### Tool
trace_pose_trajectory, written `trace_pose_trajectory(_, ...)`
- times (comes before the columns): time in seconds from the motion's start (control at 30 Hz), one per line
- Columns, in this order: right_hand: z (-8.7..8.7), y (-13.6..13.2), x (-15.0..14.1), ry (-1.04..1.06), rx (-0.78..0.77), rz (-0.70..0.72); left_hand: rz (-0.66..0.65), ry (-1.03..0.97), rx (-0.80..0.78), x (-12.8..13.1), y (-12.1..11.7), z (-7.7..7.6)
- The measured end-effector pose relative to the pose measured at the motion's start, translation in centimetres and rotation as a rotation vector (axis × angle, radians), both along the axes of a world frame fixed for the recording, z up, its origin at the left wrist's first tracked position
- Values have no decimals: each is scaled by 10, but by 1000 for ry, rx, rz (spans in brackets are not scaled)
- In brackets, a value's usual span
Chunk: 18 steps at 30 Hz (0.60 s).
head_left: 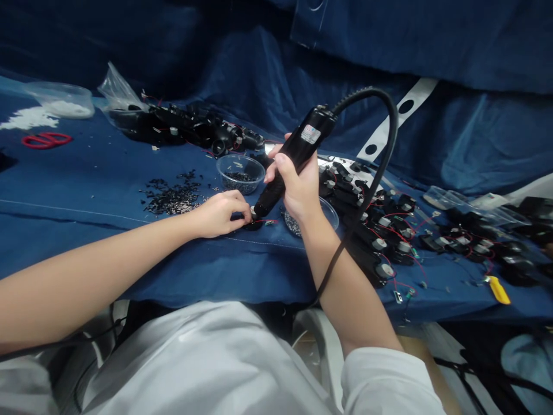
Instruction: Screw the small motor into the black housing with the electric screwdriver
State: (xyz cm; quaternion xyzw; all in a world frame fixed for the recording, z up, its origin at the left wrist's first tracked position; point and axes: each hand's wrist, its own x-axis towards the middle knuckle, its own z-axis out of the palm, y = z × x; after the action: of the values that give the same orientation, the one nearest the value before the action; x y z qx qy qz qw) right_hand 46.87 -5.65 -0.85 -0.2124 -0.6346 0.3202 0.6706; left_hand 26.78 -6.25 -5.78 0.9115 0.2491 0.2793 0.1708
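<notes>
My right hand (296,187) is wrapped round a black electric screwdriver (298,153) that slants down to the left, its thick cable arching up and over to the right. Its tip rests on a small black part (254,222) with a red wire, lying on the blue cloth (86,196). My left hand (222,213) is closed, its fingertips pinching that part beside the tip.
A clear bowl of small screws (240,173) stands just behind the hands, and a loose heap of screws (173,196) lies to its left. Several black parts with red wires (389,230) spread out at the right. Red scissors (46,140), another clear bowl (64,99) and a plastic bag of black parts (129,112) lie at the far left.
</notes>
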Motion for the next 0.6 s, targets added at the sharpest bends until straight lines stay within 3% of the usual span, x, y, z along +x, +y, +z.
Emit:
trace_pose_trajectory(0.23, 2, 1, -3, -49, -30, -43, -35, 64, -6, -1, 2, 7)
trace_pose_trajectory(0.6, 5, -3, 0, -33, -52, 123, 14, -21, -100, 2, 3, 2)
